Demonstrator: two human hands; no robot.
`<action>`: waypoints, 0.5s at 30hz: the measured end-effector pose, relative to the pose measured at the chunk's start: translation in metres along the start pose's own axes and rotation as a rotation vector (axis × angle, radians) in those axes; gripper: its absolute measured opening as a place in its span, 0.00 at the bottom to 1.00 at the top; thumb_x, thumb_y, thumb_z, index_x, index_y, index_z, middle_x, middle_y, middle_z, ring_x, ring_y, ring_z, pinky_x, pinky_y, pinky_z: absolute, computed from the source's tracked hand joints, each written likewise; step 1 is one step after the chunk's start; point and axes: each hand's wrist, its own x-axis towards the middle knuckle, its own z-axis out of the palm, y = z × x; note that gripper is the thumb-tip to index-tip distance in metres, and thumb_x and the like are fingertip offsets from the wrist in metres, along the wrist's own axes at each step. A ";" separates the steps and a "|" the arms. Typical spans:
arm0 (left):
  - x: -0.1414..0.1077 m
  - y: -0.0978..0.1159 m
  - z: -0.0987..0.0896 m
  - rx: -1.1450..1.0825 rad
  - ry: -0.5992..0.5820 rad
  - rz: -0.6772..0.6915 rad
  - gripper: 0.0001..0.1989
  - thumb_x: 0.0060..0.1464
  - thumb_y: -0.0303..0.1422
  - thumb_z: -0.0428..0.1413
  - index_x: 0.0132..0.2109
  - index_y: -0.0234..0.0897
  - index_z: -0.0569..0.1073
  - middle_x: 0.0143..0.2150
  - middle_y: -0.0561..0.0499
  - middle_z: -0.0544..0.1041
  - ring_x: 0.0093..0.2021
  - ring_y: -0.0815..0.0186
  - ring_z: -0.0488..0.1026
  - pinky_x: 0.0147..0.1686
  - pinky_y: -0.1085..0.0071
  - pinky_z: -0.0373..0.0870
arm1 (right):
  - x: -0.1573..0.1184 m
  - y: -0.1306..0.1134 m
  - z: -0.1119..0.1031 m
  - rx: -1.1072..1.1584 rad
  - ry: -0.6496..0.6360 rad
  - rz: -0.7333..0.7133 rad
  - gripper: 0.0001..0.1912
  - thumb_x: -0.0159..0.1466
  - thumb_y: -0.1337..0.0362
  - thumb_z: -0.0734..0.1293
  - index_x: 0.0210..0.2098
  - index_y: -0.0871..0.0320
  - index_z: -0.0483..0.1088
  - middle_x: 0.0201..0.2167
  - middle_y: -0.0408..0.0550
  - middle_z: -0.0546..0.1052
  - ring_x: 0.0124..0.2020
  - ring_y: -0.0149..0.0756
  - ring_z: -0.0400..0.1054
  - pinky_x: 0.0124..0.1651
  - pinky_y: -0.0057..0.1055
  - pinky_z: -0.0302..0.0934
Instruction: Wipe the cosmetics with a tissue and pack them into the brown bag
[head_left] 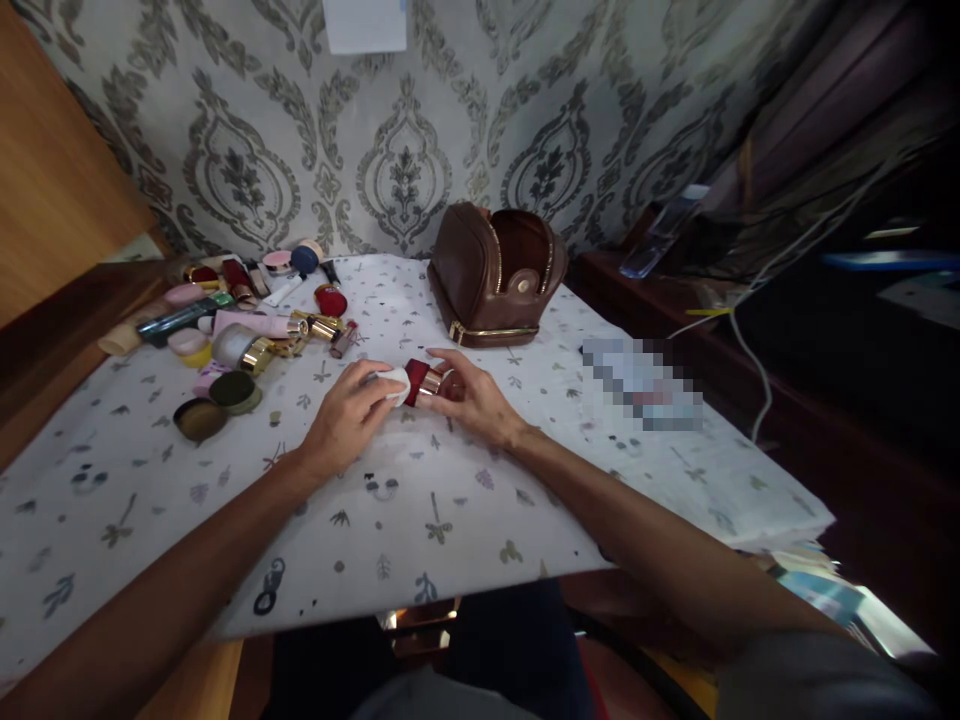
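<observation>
Pinching red container (417,383) by its gold end with right hand (480,402); pinching white pad (397,384) against its other end with left hand (346,412).

Both arms reach forward from the lower corners and converge at the centre. The left hand (352,412) curls its fingers inward, back facing up; the right hand (474,398) faces it, thumb and fingers pinched, wrist angled inward. The hands are close together.
</observation>
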 end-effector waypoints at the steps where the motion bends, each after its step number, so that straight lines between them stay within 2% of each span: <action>1: 0.000 0.000 0.000 -0.015 0.001 -0.017 0.07 0.63 0.26 0.55 0.44 0.37 0.77 0.47 0.46 0.74 0.48 0.61 0.74 0.49 0.64 0.73 | 0.000 0.003 0.000 0.039 -0.025 -0.007 0.34 0.55 0.50 0.74 0.57 0.53 0.63 0.37 0.43 0.70 0.29 0.31 0.65 0.33 0.31 0.63; 4: 0.001 0.000 0.001 -0.058 0.010 -0.057 0.06 0.62 0.26 0.56 0.44 0.38 0.77 0.45 0.46 0.74 0.48 0.62 0.75 0.49 0.66 0.73 | 0.000 0.007 -0.001 0.123 -0.080 -0.020 0.34 0.54 0.53 0.76 0.55 0.51 0.61 0.33 0.39 0.70 0.26 0.30 0.64 0.31 0.31 0.63; 8: 0.001 0.001 0.001 -0.069 0.007 -0.080 0.07 0.61 0.25 0.56 0.44 0.37 0.77 0.45 0.46 0.74 0.49 0.61 0.75 0.49 0.65 0.72 | -0.001 0.005 -0.003 0.087 -0.065 -0.009 0.28 0.54 0.57 0.76 0.50 0.52 0.63 0.26 0.36 0.69 0.25 0.30 0.64 0.31 0.30 0.61; 15: 0.002 0.005 0.004 0.010 0.039 -0.019 0.07 0.63 0.27 0.54 0.45 0.37 0.77 0.46 0.45 0.74 0.47 0.61 0.74 0.49 0.64 0.73 | -0.001 0.002 -0.001 0.076 0.008 0.050 0.27 0.54 0.53 0.75 0.47 0.52 0.64 0.27 0.37 0.72 0.26 0.31 0.64 0.30 0.29 0.59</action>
